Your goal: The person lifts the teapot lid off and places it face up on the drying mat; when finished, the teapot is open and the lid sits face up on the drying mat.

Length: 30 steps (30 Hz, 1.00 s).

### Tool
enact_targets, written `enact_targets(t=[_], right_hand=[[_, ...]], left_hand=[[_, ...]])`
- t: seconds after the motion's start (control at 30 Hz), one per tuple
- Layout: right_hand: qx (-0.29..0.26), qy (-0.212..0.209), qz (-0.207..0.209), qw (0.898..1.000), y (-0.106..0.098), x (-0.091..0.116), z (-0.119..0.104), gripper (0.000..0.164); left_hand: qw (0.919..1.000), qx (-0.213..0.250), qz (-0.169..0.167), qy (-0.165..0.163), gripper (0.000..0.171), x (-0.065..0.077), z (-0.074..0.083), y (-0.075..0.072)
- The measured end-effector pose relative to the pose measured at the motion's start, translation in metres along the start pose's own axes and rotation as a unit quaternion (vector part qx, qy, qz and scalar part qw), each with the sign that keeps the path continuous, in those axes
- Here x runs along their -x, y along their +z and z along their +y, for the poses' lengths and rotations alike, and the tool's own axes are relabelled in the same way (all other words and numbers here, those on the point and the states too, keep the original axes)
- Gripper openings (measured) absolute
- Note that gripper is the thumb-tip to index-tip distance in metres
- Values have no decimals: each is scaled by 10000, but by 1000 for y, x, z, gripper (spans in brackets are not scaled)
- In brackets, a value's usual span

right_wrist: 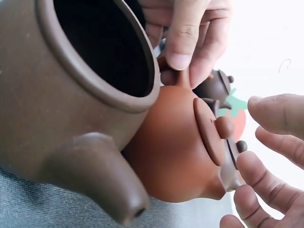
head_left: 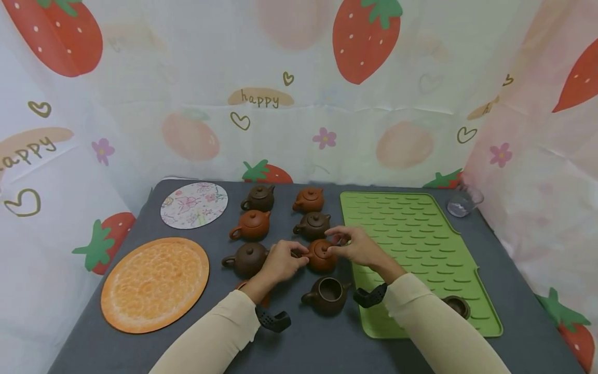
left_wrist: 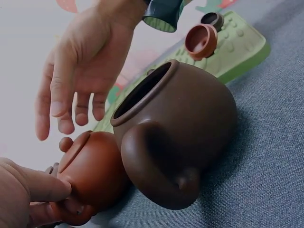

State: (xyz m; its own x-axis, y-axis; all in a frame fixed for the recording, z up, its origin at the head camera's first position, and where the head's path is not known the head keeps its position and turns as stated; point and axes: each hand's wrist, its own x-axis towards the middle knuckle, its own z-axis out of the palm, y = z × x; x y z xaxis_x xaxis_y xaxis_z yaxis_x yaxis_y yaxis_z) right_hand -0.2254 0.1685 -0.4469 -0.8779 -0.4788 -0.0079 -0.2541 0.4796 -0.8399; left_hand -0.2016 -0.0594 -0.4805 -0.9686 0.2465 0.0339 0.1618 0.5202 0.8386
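My left hand [head_left: 282, 262] pinches the handle of a lidded reddish-brown teapot [head_left: 321, 262]. Thumb and fingertips meet on that handle in the right wrist view. My right hand [head_left: 358, 248] hovers by the same teapot's lid, fingers spread and loosely bent; the right wrist view shows a gap between the fingertips [right_wrist: 249, 164] and the lid knob [right_wrist: 224, 127]. Just nearer to me stands a dark brown teapot [head_left: 322, 306] with its mouth uncovered. A dark lidded teapot [head_left: 249, 259] is left of my left hand, and my left forearm mostly hides an orange-brown one [head_left: 266, 299].
Several more lidded teapots stand in two columns behind, including a dark one [head_left: 314, 226]. A green ribbed mat [head_left: 397, 223] lies right, bearing a dark lid [head_left: 457, 306] and a red lid [left_wrist: 200, 42]. Two round mats [head_left: 156, 285] lie left; a glass pitcher [head_left: 461, 202] is back right.
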Motion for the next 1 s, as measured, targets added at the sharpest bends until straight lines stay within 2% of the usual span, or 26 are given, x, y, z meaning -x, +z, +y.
enact_targets(t=[0.27, 0.47, 0.83, 1.0], right_hand=[[-45, -6, -104, 9999, 7, -3, 0, 35], [270, -177, -46, 9995, 12, -7, 2, 29], [1017, -489, 308, 9931, 18, -7, 4, 18], [1083, -523, 459, 9917, 20, -8, 4, 13]], left_hand=[[9997, -172, 115, -109, 8, -1, -1, 2], [9997, -140, 102, -157, 8, -1, -1, 2], [9994, -174, 51, -288, 9, -2, 0, 2], [9994, -124, -3, -321, 9, -2, -1, 2]])
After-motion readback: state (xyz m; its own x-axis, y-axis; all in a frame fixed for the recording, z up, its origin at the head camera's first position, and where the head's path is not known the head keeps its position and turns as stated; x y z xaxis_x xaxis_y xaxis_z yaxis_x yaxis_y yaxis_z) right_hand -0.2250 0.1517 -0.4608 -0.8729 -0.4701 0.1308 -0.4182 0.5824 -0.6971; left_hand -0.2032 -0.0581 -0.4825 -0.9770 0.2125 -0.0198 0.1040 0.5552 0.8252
